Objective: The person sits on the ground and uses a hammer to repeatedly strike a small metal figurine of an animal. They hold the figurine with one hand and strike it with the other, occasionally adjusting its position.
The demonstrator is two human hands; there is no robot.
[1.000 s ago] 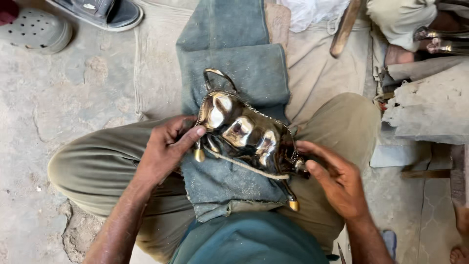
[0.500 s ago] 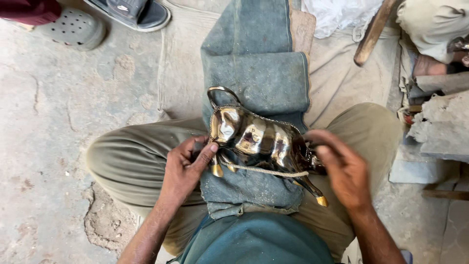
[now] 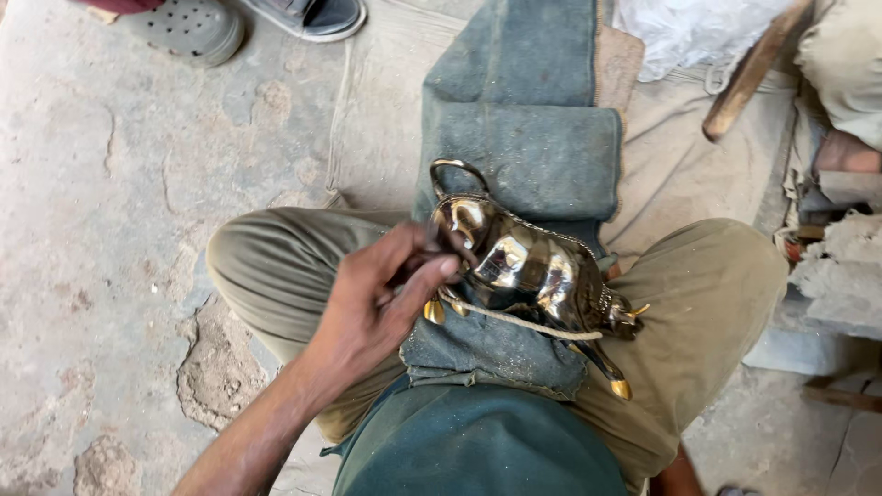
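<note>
Across my lap lies a coarse grey-green denim cloth, folded thick over my olive trousers, and on it rests a polished metal bull figurine, mirror-bright, with small gold-tipped feet and a curled loop tail. Of my two hands, my left hand curls loosely against its rump, fingertips pinched near the tail end; my right hand is out of sight. A pale cord crosses under the belly. Beyond lies cracked concrete floor, a wooden handle and grey perforated clogs
</note>
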